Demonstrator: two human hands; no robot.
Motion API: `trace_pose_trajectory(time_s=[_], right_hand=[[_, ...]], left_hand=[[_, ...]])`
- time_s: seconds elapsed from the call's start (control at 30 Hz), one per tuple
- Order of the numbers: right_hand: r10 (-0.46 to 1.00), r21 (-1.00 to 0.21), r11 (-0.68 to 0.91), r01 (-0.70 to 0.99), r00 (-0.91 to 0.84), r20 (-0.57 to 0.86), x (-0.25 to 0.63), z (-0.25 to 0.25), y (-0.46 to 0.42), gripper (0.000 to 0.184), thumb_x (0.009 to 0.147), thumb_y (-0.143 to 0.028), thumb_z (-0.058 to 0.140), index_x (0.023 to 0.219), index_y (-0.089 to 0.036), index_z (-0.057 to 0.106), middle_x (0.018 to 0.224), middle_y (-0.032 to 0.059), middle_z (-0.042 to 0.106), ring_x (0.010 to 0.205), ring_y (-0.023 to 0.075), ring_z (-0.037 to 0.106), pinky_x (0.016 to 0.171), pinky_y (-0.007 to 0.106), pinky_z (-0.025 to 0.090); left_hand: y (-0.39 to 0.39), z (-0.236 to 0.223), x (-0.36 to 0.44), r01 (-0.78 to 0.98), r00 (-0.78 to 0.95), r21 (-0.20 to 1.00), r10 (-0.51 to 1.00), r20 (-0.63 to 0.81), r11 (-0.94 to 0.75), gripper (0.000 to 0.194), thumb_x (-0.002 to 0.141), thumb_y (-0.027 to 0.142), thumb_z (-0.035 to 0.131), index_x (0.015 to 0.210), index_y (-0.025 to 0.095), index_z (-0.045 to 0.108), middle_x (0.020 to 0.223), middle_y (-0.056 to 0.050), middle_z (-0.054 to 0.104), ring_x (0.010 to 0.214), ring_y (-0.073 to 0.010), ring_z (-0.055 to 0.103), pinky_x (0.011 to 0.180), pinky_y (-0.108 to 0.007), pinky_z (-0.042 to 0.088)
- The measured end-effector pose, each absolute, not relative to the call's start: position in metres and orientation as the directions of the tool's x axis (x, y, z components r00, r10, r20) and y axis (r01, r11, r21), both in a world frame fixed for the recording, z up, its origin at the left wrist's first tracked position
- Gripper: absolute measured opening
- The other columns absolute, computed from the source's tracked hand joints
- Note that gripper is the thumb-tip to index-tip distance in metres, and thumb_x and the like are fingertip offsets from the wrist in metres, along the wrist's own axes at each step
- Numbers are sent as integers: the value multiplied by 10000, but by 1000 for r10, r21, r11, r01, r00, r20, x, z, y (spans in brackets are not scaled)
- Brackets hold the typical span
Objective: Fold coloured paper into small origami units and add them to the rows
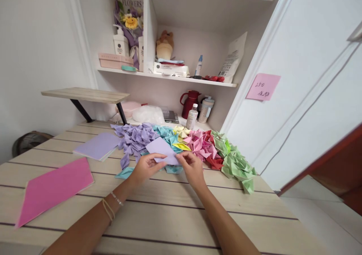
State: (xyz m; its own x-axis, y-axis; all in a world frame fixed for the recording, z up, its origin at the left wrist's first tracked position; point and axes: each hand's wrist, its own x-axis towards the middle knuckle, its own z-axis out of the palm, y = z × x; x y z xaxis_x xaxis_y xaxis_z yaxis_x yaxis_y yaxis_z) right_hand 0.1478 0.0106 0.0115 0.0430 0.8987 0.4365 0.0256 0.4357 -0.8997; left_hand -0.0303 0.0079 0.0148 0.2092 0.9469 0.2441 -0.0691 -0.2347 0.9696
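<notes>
Between my hands, above the slatted table, is a sheet of light purple paper (pixel 163 148). My left hand (pixel 147 167) pinches its near left edge, thumb below and fingers on top. At its right corner, my right hand (pixel 190 166) grips it between thumb and fingertips. Just beyond lie heaps of folded paper pieces sorted by colour: purple (pixel 138 136), turquoise (pixel 166 134), yellow (pixel 181 145), pink (pixel 200 144), red (pixel 215 162) and green (pixel 237 162). One turquoise folded piece (pixel 124 173) rests beside my left wrist.
Stacks of purple paper (pixel 97 145) and magenta paper (pixel 56 187) lie on the left. A small raised shelf (pixel 85 93) stands behind them. A plastic bottle (pixel 192 116), a red jug (pixel 190 103) and a tumbler (pixel 206 110) stand at the back under the shelving.
</notes>
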Motion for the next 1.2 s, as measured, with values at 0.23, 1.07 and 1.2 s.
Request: trace_pose_trajectory(time_s=[0.23, 1.07, 1.2], right_hand=[[945, -931, 269, -247, -120, 305, 147, 13, 12, 467, 639, -311, 718, 1060, -202, 547, 705, -4, 623, 624, 121, 553, 578, 236, 437], [929, -926, 358, -124, -54, 366, 151, 13, 14, 232, 641, -341, 710, 791, -181, 638, 716, 24, 654, 645, 154, 590, 596, 266, 465], [953, -932, 234, -279, -126, 277, 148, 17, 11, 520, 625, -339, 726, 1094, -198, 553, 735, 14, 670, 635, 133, 585, 608, 257, 459]], left_hand=[[7, 21, -28, -162, 142, 954, 951, 276, -253, 817, 661, 271, 698, 1311, 193, 209, 702, -19, 692, 599, -172, 663, 592, -276, 520], [10, 18, -29, -44, 54, 952, 951, 305, -302, 320, 629, 319, 701, 879, 126, 656, 799, -84, 720, 740, -221, 674, 733, -348, 548], [12, 21, -29, -134, 95, 952, 952, 290, -277, 475, 649, 279, 694, 1069, 160, 508, 674, -9, 675, 619, -161, 650, 552, -246, 522]])
